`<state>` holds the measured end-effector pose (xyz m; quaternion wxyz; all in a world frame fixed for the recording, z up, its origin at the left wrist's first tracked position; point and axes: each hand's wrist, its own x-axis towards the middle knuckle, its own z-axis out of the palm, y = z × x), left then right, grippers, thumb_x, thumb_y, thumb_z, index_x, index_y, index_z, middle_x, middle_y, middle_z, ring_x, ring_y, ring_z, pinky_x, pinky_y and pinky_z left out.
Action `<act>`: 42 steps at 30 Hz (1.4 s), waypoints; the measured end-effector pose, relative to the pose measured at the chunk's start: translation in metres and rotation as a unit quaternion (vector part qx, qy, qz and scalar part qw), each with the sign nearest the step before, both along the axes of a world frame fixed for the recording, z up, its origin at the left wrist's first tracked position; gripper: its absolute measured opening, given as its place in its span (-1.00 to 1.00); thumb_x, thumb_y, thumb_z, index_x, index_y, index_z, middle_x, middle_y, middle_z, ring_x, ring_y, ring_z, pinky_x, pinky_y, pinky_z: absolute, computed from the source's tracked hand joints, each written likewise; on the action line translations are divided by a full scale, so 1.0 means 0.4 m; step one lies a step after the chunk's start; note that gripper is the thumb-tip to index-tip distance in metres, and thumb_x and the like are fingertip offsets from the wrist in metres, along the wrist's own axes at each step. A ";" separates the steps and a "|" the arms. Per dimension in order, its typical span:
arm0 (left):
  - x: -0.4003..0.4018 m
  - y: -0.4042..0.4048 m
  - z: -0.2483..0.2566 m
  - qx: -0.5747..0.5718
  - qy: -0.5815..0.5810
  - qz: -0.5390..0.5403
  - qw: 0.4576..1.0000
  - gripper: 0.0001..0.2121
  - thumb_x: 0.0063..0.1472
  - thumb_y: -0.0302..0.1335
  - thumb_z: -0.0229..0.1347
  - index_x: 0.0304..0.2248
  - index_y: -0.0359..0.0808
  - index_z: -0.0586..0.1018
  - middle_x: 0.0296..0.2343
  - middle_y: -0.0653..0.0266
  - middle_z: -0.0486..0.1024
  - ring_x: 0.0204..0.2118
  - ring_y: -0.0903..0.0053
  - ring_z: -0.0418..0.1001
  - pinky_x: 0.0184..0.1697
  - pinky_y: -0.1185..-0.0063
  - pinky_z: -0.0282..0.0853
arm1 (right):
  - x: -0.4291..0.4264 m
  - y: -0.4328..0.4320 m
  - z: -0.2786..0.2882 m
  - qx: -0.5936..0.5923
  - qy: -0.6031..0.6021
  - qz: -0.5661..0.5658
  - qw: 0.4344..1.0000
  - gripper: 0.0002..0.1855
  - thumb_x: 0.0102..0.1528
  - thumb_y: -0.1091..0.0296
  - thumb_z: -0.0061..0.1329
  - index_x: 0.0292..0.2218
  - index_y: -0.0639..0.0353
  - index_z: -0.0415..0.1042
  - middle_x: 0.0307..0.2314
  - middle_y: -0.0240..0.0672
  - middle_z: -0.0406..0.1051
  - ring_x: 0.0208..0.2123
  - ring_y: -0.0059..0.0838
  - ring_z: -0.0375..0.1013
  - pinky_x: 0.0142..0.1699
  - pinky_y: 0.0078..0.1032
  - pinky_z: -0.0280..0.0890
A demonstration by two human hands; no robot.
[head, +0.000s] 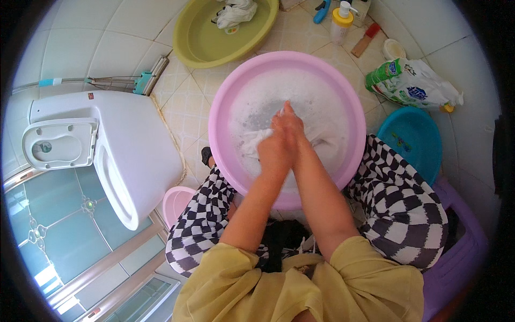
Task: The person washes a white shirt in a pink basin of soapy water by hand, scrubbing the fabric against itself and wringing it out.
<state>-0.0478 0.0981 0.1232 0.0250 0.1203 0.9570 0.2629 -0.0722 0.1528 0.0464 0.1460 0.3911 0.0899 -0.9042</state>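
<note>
A pink plastic basin of sudsy water sits between my knees. My left hand and my right hand are pressed together over its middle, blurred and partly overlapping. White cloth comes out beside my left hand, which is closed on it. More wet white cloth lies in the foam to the right of my right wrist. Some white shows at the fingers of my right hand, but whether that is cloth or suds is unclear. Foam hides the rest of the cloth.
A yellow-green basin with white laundry stands ahead. Pump bottle, brush and detergent bag lie ahead right. A blue basin is by my right knee; a squat toilet pedestal stands left, a small pink basin nearer.
</note>
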 end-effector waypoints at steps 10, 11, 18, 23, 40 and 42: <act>-0.027 -0.042 -0.004 0.020 0.061 0.027 0.998 -0.88 0.09 -0.47 -0.07 -0.35 -0.17 0.44 -0.71 0.10 0.37 -0.68 0.22 0.35 -0.60 0.38 0.22 | 0.001 -0.041 0.106 0.086 -0.049 0.001 0.995 -0.69 0.11 0.08 -0.25 -0.30 0.16 0.27 -0.51 -0.35 0.27 -0.45 -0.46 0.31 -0.46 -0.44 0.26; 0.018 -0.019 -0.006 0.025 0.125 -0.015 0.992 -0.88 0.08 -0.45 -0.05 -0.35 -0.16 0.44 -0.73 0.12 0.36 -0.68 0.22 0.35 -0.60 0.40 0.22 | 0.027 -0.046 0.002 -0.002 0.079 -0.060 0.995 -0.68 0.10 0.07 -0.23 -0.30 0.16 0.28 -0.50 -0.37 0.28 -0.44 -0.50 0.30 -0.44 -0.45 0.25; -0.118 -0.114 -0.012 -0.019 -0.026 0.129 0.991 -0.89 0.06 -0.42 -0.04 -0.37 -0.14 0.44 -0.71 0.10 0.40 -0.64 0.18 0.40 -0.60 0.35 0.25 | 0.011 -0.087 0.179 0.127 -0.095 0.106 0.982 -0.63 0.11 0.06 -0.26 -0.25 0.21 0.28 -0.47 -0.28 0.31 -0.44 -0.46 0.33 -0.38 -0.43 0.29; 0.034 -0.042 -0.038 -0.027 0.016 0.030 0.999 -0.87 0.04 -0.44 -0.04 -0.35 -0.09 0.44 -0.68 0.10 0.41 -0.59 0.15 0.41 -0.56 0.33 0.27 | 0.044 -0.043 -0.098 -0.096 0.072 0.000 0.993 -0.71 0.08 0.08 -0.19 -0.39 0.15 0.33 -0.53 -0.37 0.31 -0.50 -0.52 0.31 -0.43 -0.51 0.27; -0.080 -0.106 0.004 0.026 0.007 0.123 0.992 -0.92 0.08 -0.47 -0.07 -0.42 -0.17 0.45 -0.75 0.12 0.37 -0.68 0.23 0.37 -0.62 0.39 0.22 | 0.028 -0.091 0.163 0.083 -0.063 0.099 0.990 -0.52 0.10 0.07 -0.23 -0.05 0.19 0.16 -0.13 -0.25 0.23 -0.03 -0.39 0.14 -0.07 -0.39 0.20; 0.012 -0.053 0.002 -0.035 0.047 0.050 0.997 -0.91 0.07 -0.43 -0.05 -0.41 -0.18 0.44 -0.70 0.11 0.41 -0.64 0.21 0.40 -0.58 0.39 0.28 | 0.022 -0.063 0.021 -0.004 0.015 0.030 0.999 -0.56 0.09 0.06 -0.23 -0.11 0.19 0.20 -0.20 -0.25 0.26 -0.10 -0.39 0.19 -0.13 -0.41 0.23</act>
